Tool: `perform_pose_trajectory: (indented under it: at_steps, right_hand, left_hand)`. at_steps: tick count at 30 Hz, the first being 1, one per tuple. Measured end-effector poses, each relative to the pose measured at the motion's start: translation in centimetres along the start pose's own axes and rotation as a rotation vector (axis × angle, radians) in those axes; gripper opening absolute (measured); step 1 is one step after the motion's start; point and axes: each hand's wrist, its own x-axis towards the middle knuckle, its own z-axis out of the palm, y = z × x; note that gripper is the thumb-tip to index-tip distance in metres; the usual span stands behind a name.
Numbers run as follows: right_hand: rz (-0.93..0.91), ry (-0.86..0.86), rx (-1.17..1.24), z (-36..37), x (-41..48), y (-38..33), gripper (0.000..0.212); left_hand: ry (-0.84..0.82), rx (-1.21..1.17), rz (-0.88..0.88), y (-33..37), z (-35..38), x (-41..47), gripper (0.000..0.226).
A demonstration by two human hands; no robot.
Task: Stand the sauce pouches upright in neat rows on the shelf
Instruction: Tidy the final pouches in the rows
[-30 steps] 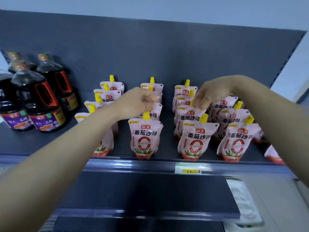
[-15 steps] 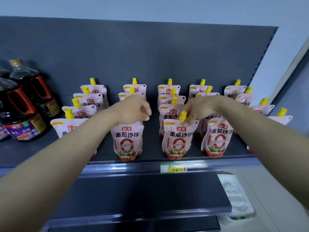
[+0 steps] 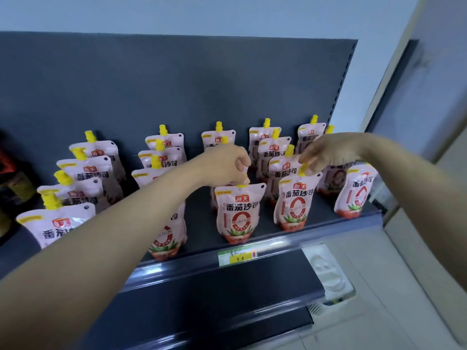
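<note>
Pink sauce pouches with yellow caps stand upright in several rows on the dark grey shelf (image 3: 252, 251). My left hand (image 3: 225, 164) is closed around the cap of a front-row pouch (image 3: 238, 213) in the middle. My right hand (image 3: 328, 154) pinches the yellow cap of the front pouch (image 3: 294, 200) in the row to the right. Another front pouch (image 3: 356, 193) stands at the shelf's right end. My left forearm hides part of the front pouch (image 3: 166, 238) of the second row. The leftmost front pouch (image 3: 54, 223) stands near the left edge.
Dark sauce bottles (image 3: 12, 183) show at the far left edge of the shelf. A yellow-green price tag (image 3: 237, 256) sits on the shelf's front rail. A lower shelf (image 3: 214, 299) juts out below. A white moulded tray (image 3: 326, 271) lies on the floor at right.
The view has swung left to right, so the bottles have slid almost out of frame. Both hands have shifted one row to the right, from pouch caps there to the caps held now.
</note>
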Motion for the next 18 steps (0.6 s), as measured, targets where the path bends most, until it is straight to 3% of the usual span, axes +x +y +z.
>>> perform_pose_trajectory:
  at_steps: [4, 6, 18]
  right_hand:
    - [-0.014, -0.009, 0.074, 1.5, 1.0, 1.6, 0.025]
    - [-0.042, -0.010, 0.058, 2.3, 1.3, 2.0, 0.005]
    - [-0.281, 0.083, -0.076, 2.0, 2.9, 4.6, 0.019]
  left_hand:
    - [-0.061, 0.097, 0.003, 0.7, 0.7, 0.8, 0.033]
    - [-0.082, 0.147, 0.000, 0.9, 1.2, 1.0, 0.028]
    - [0.029, 0.126, -0.170, 2.8, 3.4, 1.2, 0.016]
